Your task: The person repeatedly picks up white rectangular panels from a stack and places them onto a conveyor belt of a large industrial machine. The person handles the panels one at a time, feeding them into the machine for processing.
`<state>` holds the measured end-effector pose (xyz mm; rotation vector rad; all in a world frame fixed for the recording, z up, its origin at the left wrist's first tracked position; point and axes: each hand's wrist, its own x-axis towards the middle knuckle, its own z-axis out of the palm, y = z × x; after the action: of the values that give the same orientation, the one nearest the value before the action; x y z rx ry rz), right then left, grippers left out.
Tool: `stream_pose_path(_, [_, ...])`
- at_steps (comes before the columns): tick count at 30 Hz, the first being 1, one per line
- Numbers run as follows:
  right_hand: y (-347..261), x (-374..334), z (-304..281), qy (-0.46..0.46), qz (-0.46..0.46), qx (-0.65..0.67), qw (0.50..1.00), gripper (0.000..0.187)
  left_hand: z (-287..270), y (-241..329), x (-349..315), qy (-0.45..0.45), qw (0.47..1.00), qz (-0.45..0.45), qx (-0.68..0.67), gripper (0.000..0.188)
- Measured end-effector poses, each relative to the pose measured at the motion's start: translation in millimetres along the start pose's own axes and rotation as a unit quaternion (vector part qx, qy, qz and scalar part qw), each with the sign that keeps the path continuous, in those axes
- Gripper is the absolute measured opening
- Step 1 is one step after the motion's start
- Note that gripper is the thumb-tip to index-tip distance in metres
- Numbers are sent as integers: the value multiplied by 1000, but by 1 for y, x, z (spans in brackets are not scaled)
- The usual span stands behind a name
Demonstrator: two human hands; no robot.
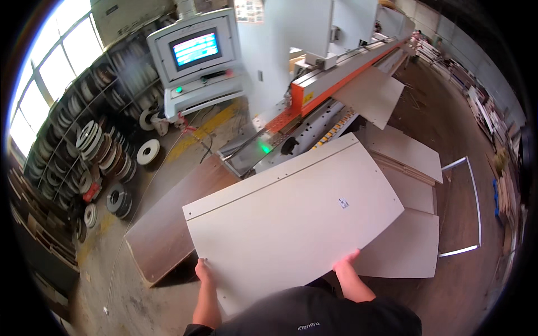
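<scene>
A large white board (pixel 269 229) is held up in front of me, tilted, with a groove along its far edge, small drilled holes and a small label sticker. My left hand (pixel 205 272) grips its left edge near the bottom, thumb on top. Along the near right edge my right hand (pixel 347 260) is closed on the same board, its fingers hidden underneath. Just beyond the board's far edge lies the infeed of an edge banding machine (pixel 314 101), with an orange guard and a green light at its near end.
A brown wooden table (pixel 179 224) stands at left under the board. More white panels (pixel 403 241) are stacked at right, beside a metal frame (pixel 479 207) on the floor. A control panel (pixel 196 50) with a lit screen stands at back left, near edge-band rolls (pixel 106 148).
</scene>
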<state>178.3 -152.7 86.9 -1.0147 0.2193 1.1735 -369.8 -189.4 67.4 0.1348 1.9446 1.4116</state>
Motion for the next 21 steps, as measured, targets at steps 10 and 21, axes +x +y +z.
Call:
stream_pose_path(10, [99, -50, 63, 48, 110, -148, 982, 58, -241, -66, 13, -139, 961, 39, 234, 45])
stream_pose_path(21, [121, 14, 48, -79, -9, -538, 839, 41, -225, -73, -96, -66, 982, -14, 178, 54])
